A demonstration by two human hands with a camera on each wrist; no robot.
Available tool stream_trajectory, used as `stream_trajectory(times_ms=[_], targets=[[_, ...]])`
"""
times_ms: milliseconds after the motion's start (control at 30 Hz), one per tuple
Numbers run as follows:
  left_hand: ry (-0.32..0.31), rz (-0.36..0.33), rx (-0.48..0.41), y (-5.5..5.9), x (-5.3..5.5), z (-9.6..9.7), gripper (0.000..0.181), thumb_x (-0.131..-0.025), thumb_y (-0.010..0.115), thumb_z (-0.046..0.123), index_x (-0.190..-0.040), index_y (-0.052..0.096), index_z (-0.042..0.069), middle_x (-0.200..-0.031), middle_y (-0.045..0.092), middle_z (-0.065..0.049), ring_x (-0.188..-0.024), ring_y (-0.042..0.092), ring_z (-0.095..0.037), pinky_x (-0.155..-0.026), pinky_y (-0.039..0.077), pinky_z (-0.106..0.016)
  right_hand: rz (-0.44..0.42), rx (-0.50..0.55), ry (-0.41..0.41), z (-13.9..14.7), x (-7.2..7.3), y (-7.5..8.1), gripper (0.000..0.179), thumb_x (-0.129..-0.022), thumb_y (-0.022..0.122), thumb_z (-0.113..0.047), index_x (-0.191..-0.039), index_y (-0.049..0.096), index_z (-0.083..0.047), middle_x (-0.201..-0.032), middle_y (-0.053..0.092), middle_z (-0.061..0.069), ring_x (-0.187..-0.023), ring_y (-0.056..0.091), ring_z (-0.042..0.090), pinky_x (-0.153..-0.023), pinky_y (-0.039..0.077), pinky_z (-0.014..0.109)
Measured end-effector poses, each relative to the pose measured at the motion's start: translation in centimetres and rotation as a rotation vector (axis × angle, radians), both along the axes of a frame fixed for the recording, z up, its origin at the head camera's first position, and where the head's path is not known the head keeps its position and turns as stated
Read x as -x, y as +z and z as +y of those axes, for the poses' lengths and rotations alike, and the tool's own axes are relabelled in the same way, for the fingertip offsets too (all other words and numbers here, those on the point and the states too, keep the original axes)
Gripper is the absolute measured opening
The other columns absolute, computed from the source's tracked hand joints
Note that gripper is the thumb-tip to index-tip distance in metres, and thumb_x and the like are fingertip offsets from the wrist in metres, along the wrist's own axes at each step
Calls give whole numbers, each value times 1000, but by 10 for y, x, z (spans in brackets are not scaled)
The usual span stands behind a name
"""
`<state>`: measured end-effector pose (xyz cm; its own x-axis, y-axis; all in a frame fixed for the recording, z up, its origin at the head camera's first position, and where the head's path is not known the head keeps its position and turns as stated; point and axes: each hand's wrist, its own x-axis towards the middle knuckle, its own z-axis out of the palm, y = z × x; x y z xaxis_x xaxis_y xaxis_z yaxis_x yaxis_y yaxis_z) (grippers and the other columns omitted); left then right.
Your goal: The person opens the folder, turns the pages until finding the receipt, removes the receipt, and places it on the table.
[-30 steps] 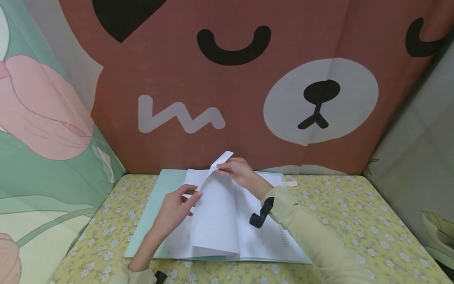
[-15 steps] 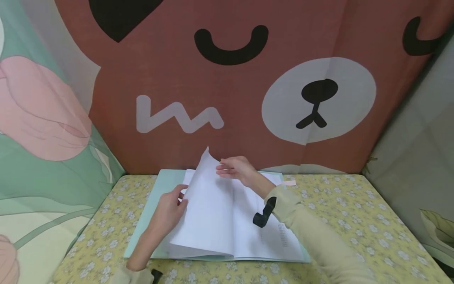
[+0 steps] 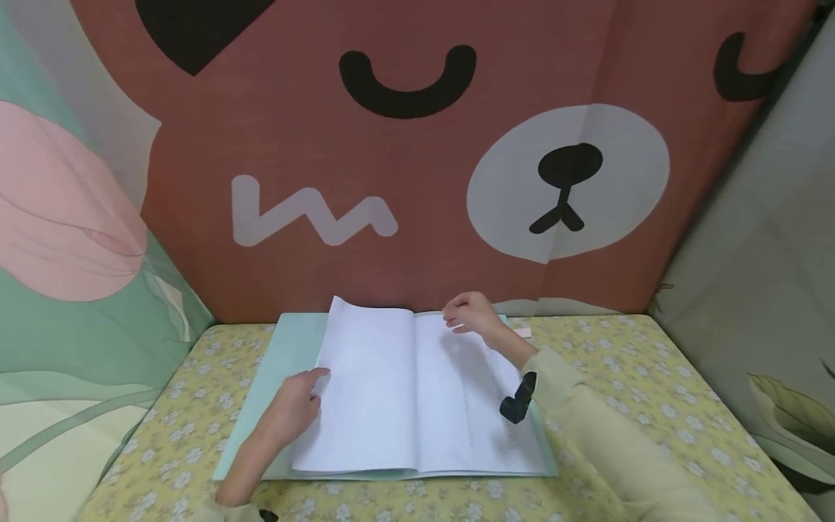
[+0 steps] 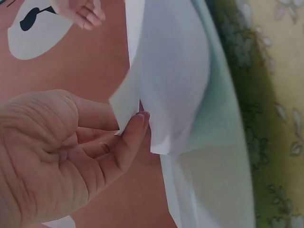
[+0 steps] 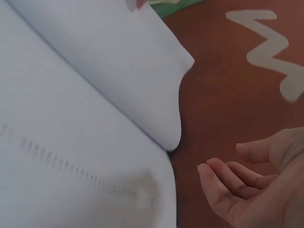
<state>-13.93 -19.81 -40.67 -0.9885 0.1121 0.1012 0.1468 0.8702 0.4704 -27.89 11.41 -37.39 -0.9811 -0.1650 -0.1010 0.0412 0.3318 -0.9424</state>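
An open book of white pages [image 3: 372, 391] lies in a pale green cover [image 3: 296, 341] on the table. Its left page lifts at the far corner and bows slightly. My left hand [image 3: 290, 409] pinches the outer edge of that page between thumb and fingers; the left wrist view shows the page edge [image 4: 126, 99] at the fingertips. Over the far part of the right page hovers my right hand [image 3: 472, 315], fingers loosely bent and holding nothing. In the right wrist view this hand [image 5: 256, 180] is apart from the paper, and small printed columns [image 5: 80, 168] show on the right page.
A yellow flowered cloth [image 3: 607, 391] covers the table. Behind it hangs a brown curtain [image 3: 293, 275] with a bear print. A pale pink tab [image 3: 524, 333] sticks out past the cover's right side. A black strap [image 3: 518, 399] hangs from the right sleeve.
The page has swung over to the left and flattened, with my left hand moving left and down along with it. My right hand has left the page and moved right.
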Motion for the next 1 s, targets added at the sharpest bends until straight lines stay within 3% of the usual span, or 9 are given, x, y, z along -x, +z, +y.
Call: stream_trajectory(times_ms=[333, 667, 800, 1000], targets=[[6, -105, 22, -7, 3, -4, 40, -89, 58, -18, -129, 61, -15, -129, 62, -35, -126, 58, -47, -99, 53, -57, 47, -75, -50, 43, 6, -20, 26, -102, 59, -2, -119, 64, 17, -109, 71, 28, -107, 68, 47, -88, 61, 45], [14, -177, 80, -13, 7, -2, 43, -88, 57, -17, -131, 61, -13, -114, 64, -27, -105, 63, -32, -89, 57, -49, 202, -260, -100, 74, 9, -45, 26, -97, 64, 2, -118, 64, 18, -109, 68, 31, -97, 70, 41, -81, 62, 47], [19, -212, 108, -14, 6, -1, 42, -91, 54, -16, -133, 60, -11, -111, 58, -25, -94, 58, -28, -80, 57, -43, 269, -364, -86, 81, 11, -51, 27, -94, 68, 2, -116, 65, 17, -105, 71, 30, -98, 70, 42, -80, 61, 46], [18, -211, 90, -16, 2, 1, 41, -97, 51, -13, -137, 55, -9, -116, 47, -28, -82, 54, -27, -61, 50, -34, 332, -535, -28, 87, 14, -56, 32, -95, 72, -3, -120, 64, 16, -114, 70, 29, -109, 68, 42, -90, 59, 49]])
